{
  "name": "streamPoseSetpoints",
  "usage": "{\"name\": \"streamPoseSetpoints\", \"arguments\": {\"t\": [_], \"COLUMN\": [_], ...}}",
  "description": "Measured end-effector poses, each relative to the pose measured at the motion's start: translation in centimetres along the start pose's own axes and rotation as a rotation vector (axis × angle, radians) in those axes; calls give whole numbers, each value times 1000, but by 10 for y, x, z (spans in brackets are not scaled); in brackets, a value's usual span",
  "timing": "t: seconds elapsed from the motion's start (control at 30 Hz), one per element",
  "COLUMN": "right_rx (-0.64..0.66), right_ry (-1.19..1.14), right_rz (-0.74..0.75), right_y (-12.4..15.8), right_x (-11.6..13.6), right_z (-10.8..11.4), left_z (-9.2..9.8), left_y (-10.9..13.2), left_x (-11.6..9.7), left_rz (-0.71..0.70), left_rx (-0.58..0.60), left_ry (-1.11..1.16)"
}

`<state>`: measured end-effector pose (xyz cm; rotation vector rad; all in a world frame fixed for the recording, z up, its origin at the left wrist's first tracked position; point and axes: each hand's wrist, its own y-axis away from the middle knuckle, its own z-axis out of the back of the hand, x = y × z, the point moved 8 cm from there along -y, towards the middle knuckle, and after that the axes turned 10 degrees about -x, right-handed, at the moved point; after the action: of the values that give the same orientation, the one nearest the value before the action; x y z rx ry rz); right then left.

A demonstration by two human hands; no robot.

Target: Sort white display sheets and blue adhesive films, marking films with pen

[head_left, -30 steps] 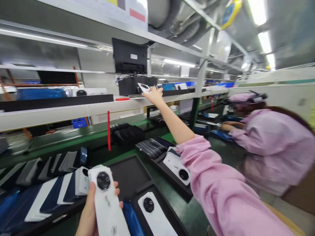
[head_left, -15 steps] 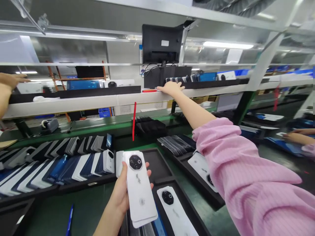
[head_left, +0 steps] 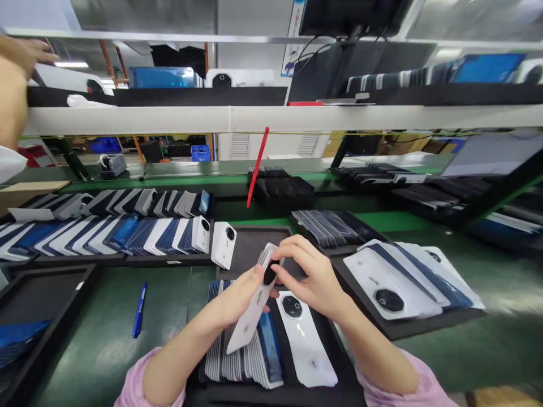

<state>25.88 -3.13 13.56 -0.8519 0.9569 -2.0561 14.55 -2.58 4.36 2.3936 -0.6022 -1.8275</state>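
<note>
My left hand [head_left: 235, 294] holds a small stack of thin white phone back panels [head_left: 248, 325], tilted on edge above the tray. My right hand [head_left: 314, 274] has its thumb and index finger closed at the stack's upper edge, by the black camera area. Below them, a black tray [head_left: 203, 393] holds rows of striped-looking stacked panels [head_left: 237, 367], a blue panel [head_left: 270, 345] and a white panel [head_left: 305, 345] with a dark round camera spot. Another white panel stack [head_left: 224, 245] leans behind my left hand.
Left are rows of white and blue panels [head_left: 139, 240] and a blue pen [head_left: 139, 311]. Right, a tray holds fanned panels [head_left: 407, 282]. A red strip [head_left: 258, 167] hangs below the white shelf rail [head_left: 169, 120]. Another person's hand [head_left: 21, 68] is at the upper left.
My right hand has come down from the shelf rail to the panels in my left hand. The stack has been turned on edge, and the view has tilted downward.
</note>
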Motion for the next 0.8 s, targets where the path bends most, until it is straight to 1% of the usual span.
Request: {"name": "streamPoseSetpoints", "arguments": {"t": [0.07, 0.17, 0.27, 0.33, 0.4, 0.47, 0.53, 0.57, 0.6, 0.63, 0.7, 0.73, 0.77, 0.8], "right_rx": [28, 33, 29, -31, -105, -153, -173, -228, -330, -465, -736, -817, -839, -816], "right_ry": [-38, -68, -63, -63, -72, -93, -126, -169, -233, -318, -509, -590, -646, -684], "right_rz": [-47, -74, -90, -127, -162, -176, -157, -145, -149, -181, -336, -450, -563, -663], "right_y": [3, 5, 10, 15, 21, 27, 30, 30, 30, 31, 36, 39, 41, 41], "right_x": [-6, -10, -13, -20, -27, -32, -30, -29, -28, -32, -48, -60, -71, -80], "right_z": [0, 5, 8, 10, 12, 13, 16, 22, 31, 43, 61, 63, 60, 56], "left_z": [-1, -2, -7, -10, -14, -19, -23, -25, -25, -25, -24, -23, -23, -23], "left_y": [1, 0, 0, 0, 1, 4, 10, 13, 16, 19, 23, 25, 26, 26], "left_x": [-1, 0, 3, 8, 16, 20, 16, 11, 6, 0, -8, -11, -13, -14], "left_rz": [-50, -111, -119, -66, 38, 144, 196, 192, 176, 155, 117, 102, 90, 81], "left_rx": [5, 16, 36, 32, 42, 82, 147, 178, 206, 227, 245, 248, 253, 261], "left_ry": [-85, -148, -172, -136, -29, 132, 288, 345, 383, 406, 423, 430, 440, 451]}}
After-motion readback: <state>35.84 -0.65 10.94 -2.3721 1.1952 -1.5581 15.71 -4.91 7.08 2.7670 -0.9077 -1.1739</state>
